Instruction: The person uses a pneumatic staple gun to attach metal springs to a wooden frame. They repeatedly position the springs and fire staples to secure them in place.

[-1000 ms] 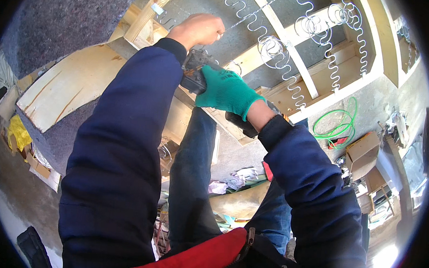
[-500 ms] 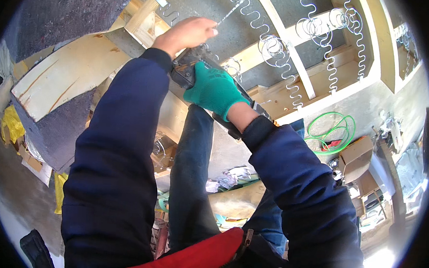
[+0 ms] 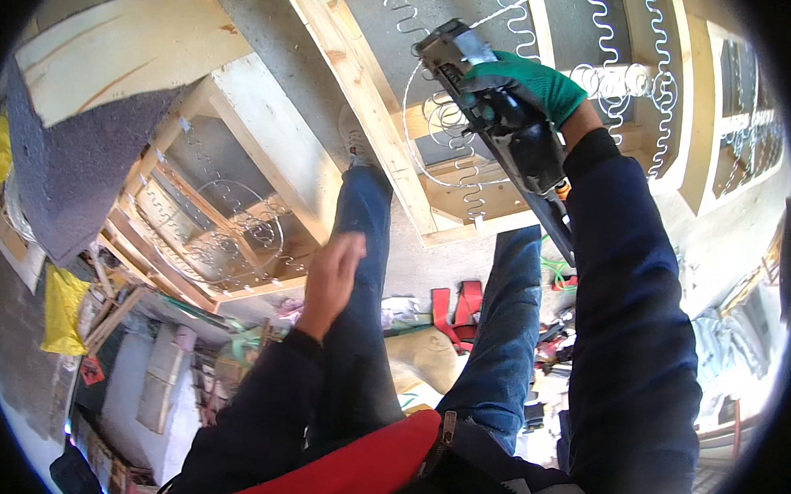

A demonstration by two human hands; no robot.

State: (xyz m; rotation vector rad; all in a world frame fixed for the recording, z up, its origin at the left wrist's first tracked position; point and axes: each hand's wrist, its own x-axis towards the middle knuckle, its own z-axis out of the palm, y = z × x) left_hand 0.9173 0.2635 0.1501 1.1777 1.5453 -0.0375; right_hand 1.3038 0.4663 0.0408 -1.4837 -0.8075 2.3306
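Observation:
My right hand (image 3: 534, 84), in a green knitted glove, grips a black nail gun (image 3: 501, 118). The gun slants across a wooden frame (image 3: 351, 61) strung with zigzag wire springs (image 3: 611, 30); its head is at the upper left, over the springs. A pale cord (image 3: 506, 9) runs from near the gun's head toward the upper edge. Whether the gun touches the frame I cannot tell. My bare left hand (image 3: 331, 284) is in front of my left thigh, slightly blurred. Its fingers look stretched out, and nothing shows in them.
At the left stands a second wooden frame with springs (image 3: 237, 203), beside a plywood panel (image 3: 124, 49) and dark grey padding (image 3: 82, 168). Another sprung frame (image 3: 732, 130) is at the far right. Red straps (image 3: 455, 313) and a yellow bag (image 3: 66, 310) lie on the floor.
My left hand has left the pale cord and come down toward my leg. My right hand has carried the nail gun up and right. The view has shifted, showing more of the left frame.

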